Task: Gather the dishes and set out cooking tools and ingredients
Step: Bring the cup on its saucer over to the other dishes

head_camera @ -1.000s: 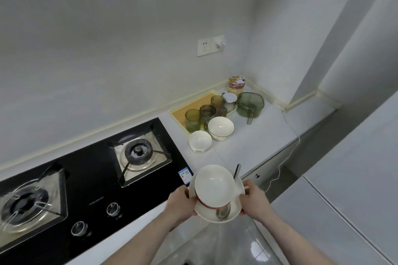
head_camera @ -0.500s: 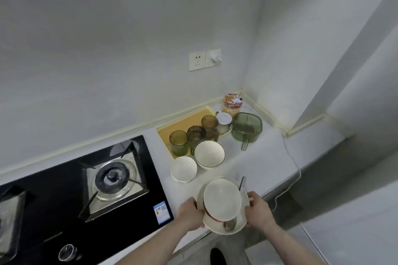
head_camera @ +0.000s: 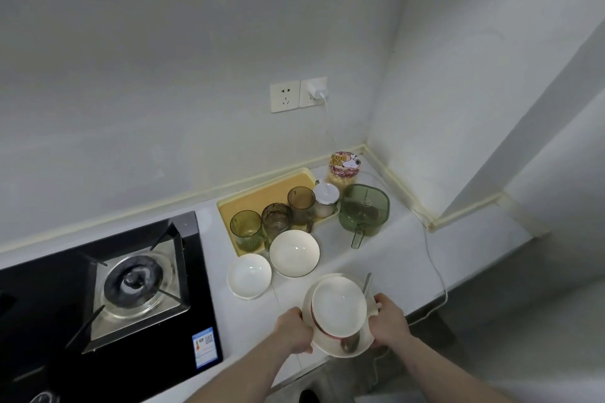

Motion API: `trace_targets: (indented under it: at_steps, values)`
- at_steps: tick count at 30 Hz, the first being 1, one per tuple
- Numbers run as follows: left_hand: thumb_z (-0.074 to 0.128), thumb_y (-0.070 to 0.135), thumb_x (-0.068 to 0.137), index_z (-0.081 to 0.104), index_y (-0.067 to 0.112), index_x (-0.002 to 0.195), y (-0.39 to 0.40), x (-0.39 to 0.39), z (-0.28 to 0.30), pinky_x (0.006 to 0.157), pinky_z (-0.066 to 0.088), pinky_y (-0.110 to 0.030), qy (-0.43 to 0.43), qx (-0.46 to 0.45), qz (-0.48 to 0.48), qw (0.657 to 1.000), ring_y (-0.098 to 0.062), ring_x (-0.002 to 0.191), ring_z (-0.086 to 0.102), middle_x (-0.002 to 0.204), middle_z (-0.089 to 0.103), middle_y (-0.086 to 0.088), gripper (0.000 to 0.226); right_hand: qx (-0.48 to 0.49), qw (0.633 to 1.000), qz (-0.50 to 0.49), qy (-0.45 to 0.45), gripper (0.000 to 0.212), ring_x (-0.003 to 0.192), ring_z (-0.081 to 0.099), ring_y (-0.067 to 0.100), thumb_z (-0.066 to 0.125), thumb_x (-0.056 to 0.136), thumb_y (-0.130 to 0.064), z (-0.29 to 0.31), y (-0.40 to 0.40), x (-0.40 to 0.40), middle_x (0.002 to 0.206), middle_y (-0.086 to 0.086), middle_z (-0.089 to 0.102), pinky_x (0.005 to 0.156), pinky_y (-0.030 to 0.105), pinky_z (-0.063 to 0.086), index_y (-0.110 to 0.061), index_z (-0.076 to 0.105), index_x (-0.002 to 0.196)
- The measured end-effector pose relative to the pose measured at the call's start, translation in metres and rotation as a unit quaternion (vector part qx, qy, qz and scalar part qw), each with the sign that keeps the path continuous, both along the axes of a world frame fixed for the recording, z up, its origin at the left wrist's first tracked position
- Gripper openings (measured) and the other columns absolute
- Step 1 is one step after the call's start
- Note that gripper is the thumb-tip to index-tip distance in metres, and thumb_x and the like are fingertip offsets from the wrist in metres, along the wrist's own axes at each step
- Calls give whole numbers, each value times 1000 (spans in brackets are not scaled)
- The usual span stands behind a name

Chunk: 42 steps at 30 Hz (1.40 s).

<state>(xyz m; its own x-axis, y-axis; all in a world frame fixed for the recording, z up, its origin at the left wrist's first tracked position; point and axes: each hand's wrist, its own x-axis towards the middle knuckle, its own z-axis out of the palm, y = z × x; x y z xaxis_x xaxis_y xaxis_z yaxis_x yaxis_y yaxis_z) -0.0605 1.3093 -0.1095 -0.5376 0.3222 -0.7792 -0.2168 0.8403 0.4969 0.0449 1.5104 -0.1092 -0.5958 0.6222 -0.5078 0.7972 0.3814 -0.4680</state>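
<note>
I hold a white plate (head_camera: 327,344) just above the front edge of the counter, my left hand (head_camera: 294,330) gripping its left rim and my right hand (head_camera: 389,321) its right rim. On the plate sits a white bowl with a red band (head_camera: 339,307), and a metal spoon (head_camera: 351,342) lies beside it. Two empty white bowls stand on the counter just beyond: a small one (head_camera: 249,275) and a larger one with a dark rim (head_camera: 294,252).
A yellow tray (head_camera: 262,195) holds three tinted glasses (head_camera: 276,222) and a white-lidded jar (head_camera: 325,199). A green handled container (head_camera: 363,209) and a patterned jar (head_camera: 343,167) stand near the corner. A black gas hob (head_camera: 98,298) lies left; a white cable (head_camera: 435,268) trails over the counter edge.
The plate with bowl and spoon has come forward over the counter, closer to the two white bowls. The view has shifted right, so the hob's left burner is out of sight.
</note>
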Motion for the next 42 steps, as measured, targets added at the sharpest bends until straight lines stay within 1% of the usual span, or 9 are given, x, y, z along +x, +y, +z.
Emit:
trace_targets:
  at_steps: [5,10,15,20,25,30,35,39,42]
  values:
    - [69,12,79,56,15,125,12,-6,-22,89,60,-41,-5,-8,-3,1000,-28,102,72,123,66,-6,47,-7,1000,1,-17,12,81,66,25,56,91,-30,-6,15,-14,100,1,69,58,36,59,-27,58,103]
    - [63,10,82,54,14,131,24,-11,-9,85,62,-40,-24,19,34,999,-26,101,70,122,65,-7,50,-13,1000,-5,-16,14,84,67,25,57,89,-35,-16,31,-23,96,-2,68,71,45,63,-27,58,101]
    - [65,17,82,47,14,139,38,-17,-5,85,62,-38,-50,47,53,996,-25,101,72,127,62,-8,60,-2,1000,-18,-8,12,87,60,22,50,97,-26,-10,37,-31,100,1,67,76,33,50,-20,58,102]
    - [61,18,69,48,19,141,44,-26,-5,86,62,-40,-61,67,53,995,-26,99,71,113,67,-3,74,-10,999,-38,-13,14,92,61,23,50,96,-25,-9,48,-36,103,1,66,81,35,52,-20,60,104]
    - [53,10,72,44,17,143,47,-24,18,78,59,-32,-77,110,64,989,-23,82,65,117,57,-1,72,-17,998,-53,-17,13,69,55,11,53,97,-23,-8,51,-41,104,4,65,42,16,37,-20,59,108]
    - [60,3,82,29,15,156,35,-27,12,78,59,-27,-58,118,63,989,-19,87,68,140,49,1,82,-39,995,-87,-7,13,70,58,18,59,96,-20,-11,54,-50,103,5,65,34,20,43,-19,61,108]
    - [57,7,85,40,21,151,26,-24,19,64,50,-13,-7,99,26,995,-12,92,62,134,52,8,70,-73,988,-136,12,15,81,66,34,59,92,-13,-6,57,-62,102,11,64,43,34,57,-18,59,106]
    - [51,10,87,49,26,144,20,-23,24,74,48,-11,55,81,-2,995,-13,115,57,138,53,9,59,-115,973,-198,33,21,96,64,42,58,90,-4,-7,60,-72,109,15,63,55,48,63,-16,59,107]
    - [48,11,86,51,28,142,13,-24,26,73,49,-14,80,79,5,994,-13,103,61,139,52,11,59,-143,960,-236,54,23,105,62,44,57,90,2,-7,62,-79,108,14,59,63,51,63,-12,59,108]
